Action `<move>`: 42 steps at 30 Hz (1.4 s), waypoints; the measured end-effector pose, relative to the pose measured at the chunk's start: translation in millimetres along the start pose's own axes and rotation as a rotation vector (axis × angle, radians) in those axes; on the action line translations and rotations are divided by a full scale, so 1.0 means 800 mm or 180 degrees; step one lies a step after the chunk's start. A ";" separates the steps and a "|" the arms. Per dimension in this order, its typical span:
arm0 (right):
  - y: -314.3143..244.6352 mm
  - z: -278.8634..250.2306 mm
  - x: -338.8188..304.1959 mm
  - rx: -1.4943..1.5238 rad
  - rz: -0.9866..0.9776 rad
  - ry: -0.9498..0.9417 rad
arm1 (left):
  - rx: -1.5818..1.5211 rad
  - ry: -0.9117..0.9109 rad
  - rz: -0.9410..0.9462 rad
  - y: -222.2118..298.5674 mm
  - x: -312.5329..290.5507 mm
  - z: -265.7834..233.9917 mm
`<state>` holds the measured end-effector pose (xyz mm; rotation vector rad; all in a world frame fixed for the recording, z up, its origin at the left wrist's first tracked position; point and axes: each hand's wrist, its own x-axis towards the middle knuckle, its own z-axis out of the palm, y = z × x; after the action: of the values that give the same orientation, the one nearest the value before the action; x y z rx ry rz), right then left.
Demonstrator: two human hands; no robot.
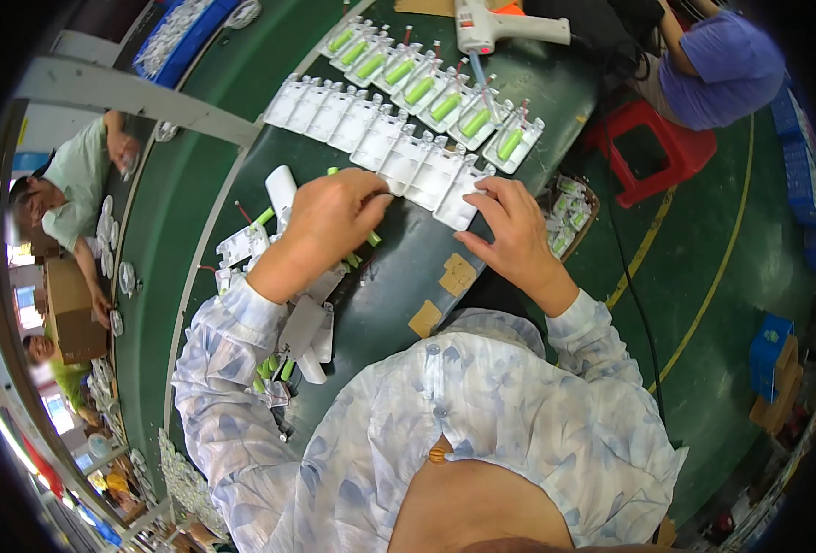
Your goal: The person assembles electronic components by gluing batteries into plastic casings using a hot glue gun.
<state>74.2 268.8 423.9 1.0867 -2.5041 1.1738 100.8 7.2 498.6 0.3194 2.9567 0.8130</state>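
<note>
Row of white casings point(377, 140) set out on dark green table point(391, 275), 11 to 1 o'clock. Near end touched by right hand point(516, 221) at 2, thumb spread from fingers. Left hand point(329, 214) placed at 10, thumb and forefinger nearly together by casing edge; pinch can't be told. Green cells point(419, 89) lined up at 12, glue gun point(491, 28) laid at 1.

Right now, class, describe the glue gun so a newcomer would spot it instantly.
Find the dark green table, then its two rows of white cases. Past the farther row, nozzle toward it, lies the glue gun, uniquely pistol-shaped.
</note>
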 end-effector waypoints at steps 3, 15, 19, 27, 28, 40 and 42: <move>0.000 0.009 0.001 -0.0104 -0.0037 0.0089 | 0.0069 0.0293 -0.0588 -0.028 -0.026 -0.029; -0.026 -0.002 0.095 0.0498 -0.0114 0.0820 | 0.0901 0.0646 -0.1138 -0.093 -0.114 -0.061; -0.016 -0.007 0.154 -0.0231 -0.0278 0.0639 | 0.0897 0.0464 -0.1850 -0.105 -0.070 -0.048; 0.156 -0.081 0.216 -0.2888 0.0795 -0.0036 | 0.0825 -0.0208 -0.1090 -0.096 -0.061 -0.016; 0.163 -0.084 0.223 -0.3114 0.0851 -0.0086 | 0.0792 -0.0248 -0.1074 -0.095 -0.065 -0.018; 0.207 -0.065 0.273 -0.3818 0.0495 -0.1052 | 0.0746 0.0680 -0.0280 -0.083 -0.047 -0.018; 0.219 -0.066 0.270 -0.3823 0.0423 -0.1025 | 0.0835 0.0694 -0.0386 -0.083 -0.020 -0.002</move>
<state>-207.5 263.7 447.5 0.7431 -2.7354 -0.5908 104.1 -52.8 465.9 0.0634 3.2522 0.4736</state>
